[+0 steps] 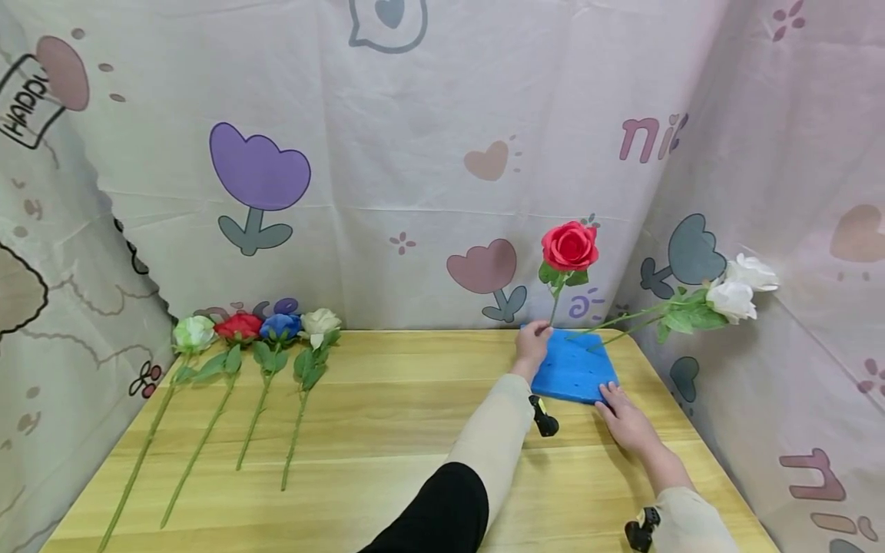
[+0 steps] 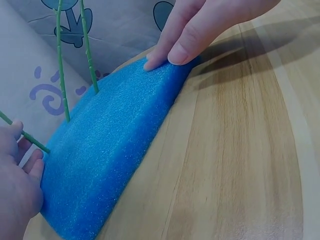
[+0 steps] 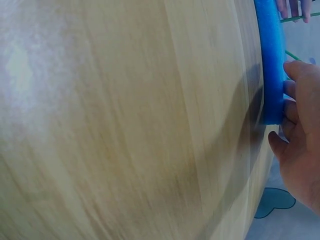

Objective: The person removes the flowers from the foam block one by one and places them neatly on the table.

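A blue foam block (image 1: 570,376) lies near the table's far right side. My left hand (image 1: 531,349) pinches the green stem of a red artificial rose (image 1: 570,247) low down, at the block's far left corner. In the left wrist view the lower end of that rose stem (image 2: 37,143) meets the foam. My right hand (image 1: 625,421) rests on the near right corner of the block, fingers on the foam. Two white roses (image 1: 733,299) have their stems in the block's far part and lean right.
On the left of the wooden table (image 1: 387,430) several artificial flowers lie in a row: a pale green one (image 1: 194,334), a red rose (image 1: 239,326), a blue rose (image 1: 280,326) and a cream rose (image 1: 320,322). A printed cloth (image 1: 401,153) hangs behind the table.
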A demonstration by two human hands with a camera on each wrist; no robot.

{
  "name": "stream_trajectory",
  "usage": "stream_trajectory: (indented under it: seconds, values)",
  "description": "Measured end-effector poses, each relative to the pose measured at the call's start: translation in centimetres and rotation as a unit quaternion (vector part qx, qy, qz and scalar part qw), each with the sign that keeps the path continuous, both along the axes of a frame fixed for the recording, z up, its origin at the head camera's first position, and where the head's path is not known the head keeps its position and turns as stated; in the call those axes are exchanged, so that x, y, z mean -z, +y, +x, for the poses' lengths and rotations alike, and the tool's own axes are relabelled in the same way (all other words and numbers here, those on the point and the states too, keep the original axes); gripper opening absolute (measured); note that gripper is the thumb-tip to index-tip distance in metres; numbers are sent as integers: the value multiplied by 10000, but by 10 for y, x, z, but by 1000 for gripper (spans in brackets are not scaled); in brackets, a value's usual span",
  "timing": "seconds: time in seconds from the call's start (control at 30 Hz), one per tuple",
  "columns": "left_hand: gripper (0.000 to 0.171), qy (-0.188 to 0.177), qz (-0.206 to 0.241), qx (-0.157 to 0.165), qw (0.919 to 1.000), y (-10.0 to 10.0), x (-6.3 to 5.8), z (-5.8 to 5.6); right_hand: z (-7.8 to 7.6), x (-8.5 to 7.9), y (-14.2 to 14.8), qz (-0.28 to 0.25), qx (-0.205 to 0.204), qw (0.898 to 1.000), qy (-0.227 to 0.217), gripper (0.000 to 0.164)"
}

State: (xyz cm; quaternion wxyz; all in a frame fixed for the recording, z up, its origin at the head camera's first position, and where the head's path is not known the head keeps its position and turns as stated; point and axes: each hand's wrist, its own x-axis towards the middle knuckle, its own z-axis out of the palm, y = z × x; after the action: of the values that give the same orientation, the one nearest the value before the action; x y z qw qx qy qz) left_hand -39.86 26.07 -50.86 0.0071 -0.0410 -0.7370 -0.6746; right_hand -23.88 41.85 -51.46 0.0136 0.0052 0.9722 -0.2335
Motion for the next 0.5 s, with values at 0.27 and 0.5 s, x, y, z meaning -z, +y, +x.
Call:
stream_trajectory:
  seconds: [0.27,0.5]
  values:
    - [21,72,27,-323,9995,-1,5,-7,0,0,0,4,-10,10000,47,59]
    - [21,99,109,-318,9994,-4,6,-6,0,0,-1,-4,5,10000,-2,58]
